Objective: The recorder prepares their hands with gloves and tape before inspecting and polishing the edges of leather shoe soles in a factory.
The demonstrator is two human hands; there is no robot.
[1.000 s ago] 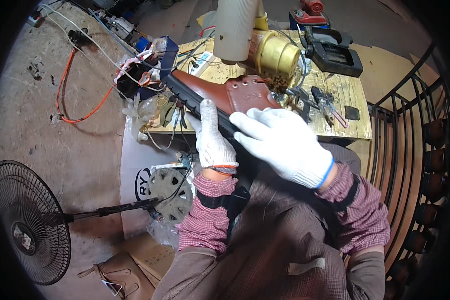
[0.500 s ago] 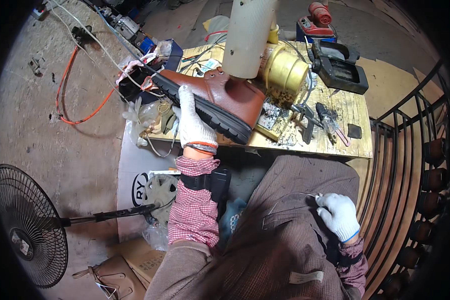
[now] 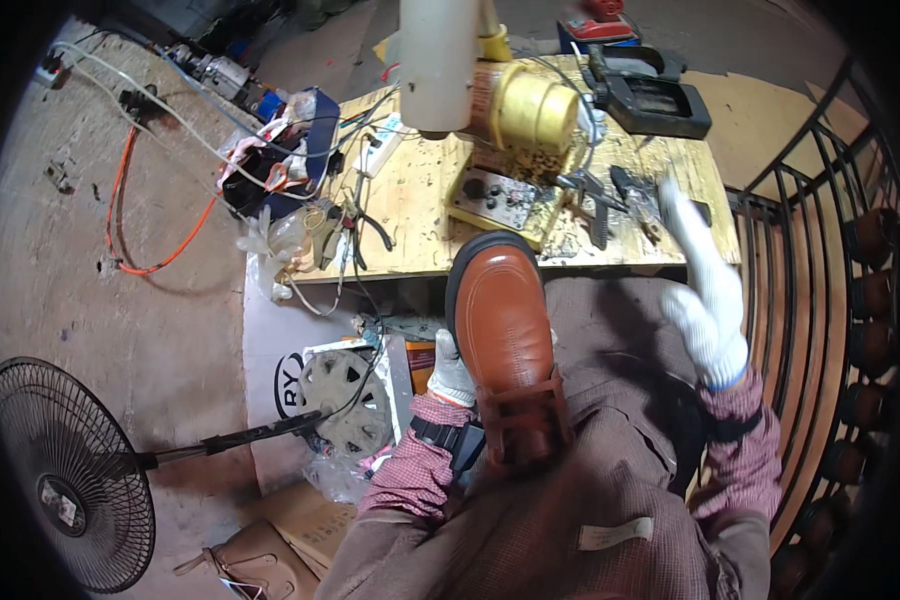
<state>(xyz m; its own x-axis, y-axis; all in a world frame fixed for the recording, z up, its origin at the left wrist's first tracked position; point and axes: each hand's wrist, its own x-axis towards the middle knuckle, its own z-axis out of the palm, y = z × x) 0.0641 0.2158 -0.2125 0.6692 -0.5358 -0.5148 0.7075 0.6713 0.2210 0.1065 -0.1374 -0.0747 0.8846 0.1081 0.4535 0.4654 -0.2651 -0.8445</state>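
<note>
While gripped, boot point(image 3: 505, 340) right of left-hand grip point(image 3: 452, 368)

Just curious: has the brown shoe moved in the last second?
Yes. The brown shoe has come off the wooden bench and down toward the person's lap, toe pointing at the bench, left hand beside it.

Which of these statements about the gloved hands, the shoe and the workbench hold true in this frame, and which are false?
1. The left hand grips the brown leather shoe. True.
2. The right hand holds the shoe too. False: it reaches toward the dark tools on the wooden workbench, apart from the shoe.
3. Both hands wear white gloves. True.
4. The black fan stands on the workbench. False: it stands on the floor, at the person's left.
5. An orange cable lies on the floor. True.
</note>
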